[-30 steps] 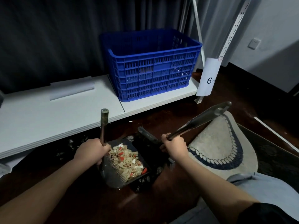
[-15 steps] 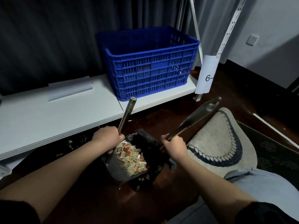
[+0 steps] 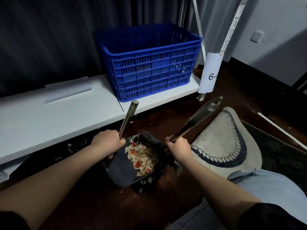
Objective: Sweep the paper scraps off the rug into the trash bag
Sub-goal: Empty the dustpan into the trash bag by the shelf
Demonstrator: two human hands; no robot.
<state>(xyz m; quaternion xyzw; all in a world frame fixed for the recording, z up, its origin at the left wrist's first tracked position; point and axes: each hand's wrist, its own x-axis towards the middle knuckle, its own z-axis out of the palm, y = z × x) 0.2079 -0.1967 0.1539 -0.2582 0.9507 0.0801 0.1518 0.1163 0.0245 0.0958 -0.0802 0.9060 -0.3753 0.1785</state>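
The collection stage is judged complete: the grey, blue-bordered oval rug (image 3: 222, 138) at right of centre shows no scraps, and emptying remains. A heap of beige and red paper scraps (image 3: 141, 156) lies on the dark ribbed plastic dustpan (image 3: 123, 170), tilted over the crumpled black plastic trash bag (image 3: 146, 180) at lower centre. The dustpan's metal handle is gripped by the curled fingers of the left hand (image 3: 108, 143), the dark brush handle (image 3: 197, 117) by those of the right hand (image 3: 178, 147).

The left hand (image 3: 107, 143) covers the low part of the dustpan (image 3: 123, 168) handle. The right hand (image 3: 178, 147) hides the low end of the broom (image 3: 196, 120) handle, & the brush part can't be seen. The trash bag (image 3: 146, 181) is mostly under the pan, too dark to make out. The label (image 3: 210, 73) reads "6-", rest hidden. Rug (image 3: 221, 138) near side is behind a knee. Both elbows cut off at the bottom edge.
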